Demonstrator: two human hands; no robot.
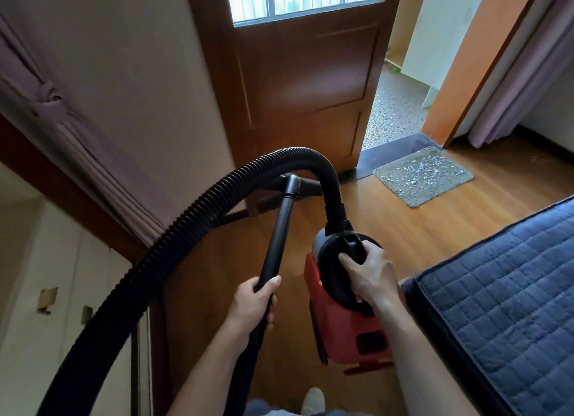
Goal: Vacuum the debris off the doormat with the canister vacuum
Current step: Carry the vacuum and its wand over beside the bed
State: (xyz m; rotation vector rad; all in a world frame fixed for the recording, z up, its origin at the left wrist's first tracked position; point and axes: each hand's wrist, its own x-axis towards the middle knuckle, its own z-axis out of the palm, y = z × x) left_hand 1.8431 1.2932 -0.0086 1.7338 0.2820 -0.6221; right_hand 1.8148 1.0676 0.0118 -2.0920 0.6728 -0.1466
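Head cam is showing the left hand point(253, 300) wrapping round the wand point(279, 229) and the right hand point(369, 275) gripping the canister vacuum point(341, 328) by its handle, wand pointing ahead at the door point(304, 89) while the littered doormat point(422, 174) is lying well off front-right.

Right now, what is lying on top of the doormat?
Pale scraps of debris lie scattered over the doormat, thickest toward its far side. The vacuum nozzle is not on it but off to its left by the door. What lies beneath the mat is hidden.
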